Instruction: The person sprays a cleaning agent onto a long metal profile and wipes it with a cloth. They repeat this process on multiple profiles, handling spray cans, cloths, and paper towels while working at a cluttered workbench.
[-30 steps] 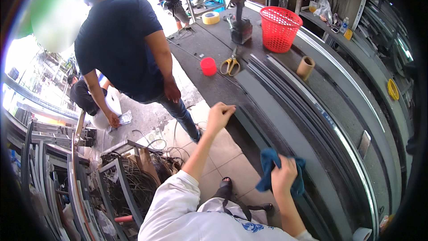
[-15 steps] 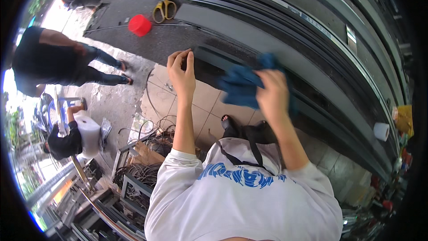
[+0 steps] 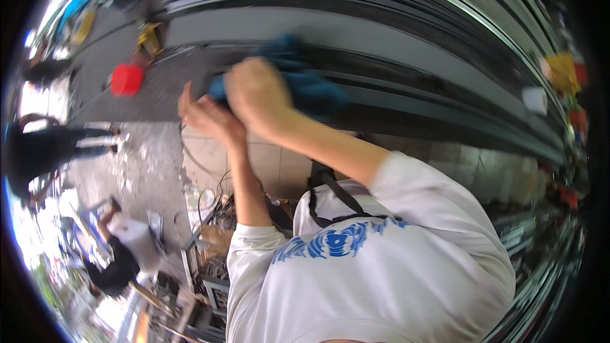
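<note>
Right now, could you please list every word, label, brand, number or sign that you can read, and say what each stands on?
Nothing can be read clearly enough to quote.
Shirt: blue lettering across the front, warped by folds and too unclear to read.
Cloth: no text visible.
Red cup: blurred; no text visible.

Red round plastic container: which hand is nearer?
Left. The left hand is right of the container and lower in view; the right hand, on dark-blue cloth, is farther right.

The blue cloth (image 3: pixel 314 94) has moved leftward, bringing the hands (image 3: pixel 259 94) close together.
</note>
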`<state>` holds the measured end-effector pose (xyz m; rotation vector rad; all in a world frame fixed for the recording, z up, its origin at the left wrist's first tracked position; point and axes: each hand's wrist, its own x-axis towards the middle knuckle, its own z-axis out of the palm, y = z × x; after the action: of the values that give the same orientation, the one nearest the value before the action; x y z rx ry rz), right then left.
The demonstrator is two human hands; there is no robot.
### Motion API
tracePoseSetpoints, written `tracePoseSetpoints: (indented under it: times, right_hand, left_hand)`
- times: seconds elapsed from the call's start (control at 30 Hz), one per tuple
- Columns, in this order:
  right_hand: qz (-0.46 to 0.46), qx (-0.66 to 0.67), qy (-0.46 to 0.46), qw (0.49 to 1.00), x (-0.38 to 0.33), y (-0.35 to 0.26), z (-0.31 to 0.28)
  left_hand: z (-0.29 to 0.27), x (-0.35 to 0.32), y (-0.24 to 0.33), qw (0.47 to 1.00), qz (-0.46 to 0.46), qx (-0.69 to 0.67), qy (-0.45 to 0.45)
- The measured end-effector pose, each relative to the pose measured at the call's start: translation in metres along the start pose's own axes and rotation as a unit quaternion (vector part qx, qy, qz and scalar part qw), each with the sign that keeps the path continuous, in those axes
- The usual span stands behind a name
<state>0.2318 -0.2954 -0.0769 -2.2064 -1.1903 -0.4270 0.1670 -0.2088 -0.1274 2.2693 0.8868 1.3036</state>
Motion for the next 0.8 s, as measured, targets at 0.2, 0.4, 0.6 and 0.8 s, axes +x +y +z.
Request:
tracePoseSetpoints:
  times: [0.2,0.4,0.6,0.8]
  right_hand:
    - [0.004,0.129,0.018,0.992,-0.017,0.029,-0.031]
    - [0.233,-0.101,0.029,0.967,-0.212,0.182,-0.227]
    - [0.511,-0.262,0.192,0.796,-0.298,0.287,-0.384]
    - [0.316,-0.217,0.169,0.908,-0.263,0.189,-0.238]
  left_hand:
    - [-0.008,0.015,-0.005,0.991,-0.101,-0.080,-0.031]
    - [-0.001,0.012,0.030,0.986,0.037,0.098,-0.127]
    - [0.010,-0.005,0.079,0.982,0.092,0.119,-0.113]
    - [0.036,-0.059,0.178,0.962,0.164,0.004,-0.216]
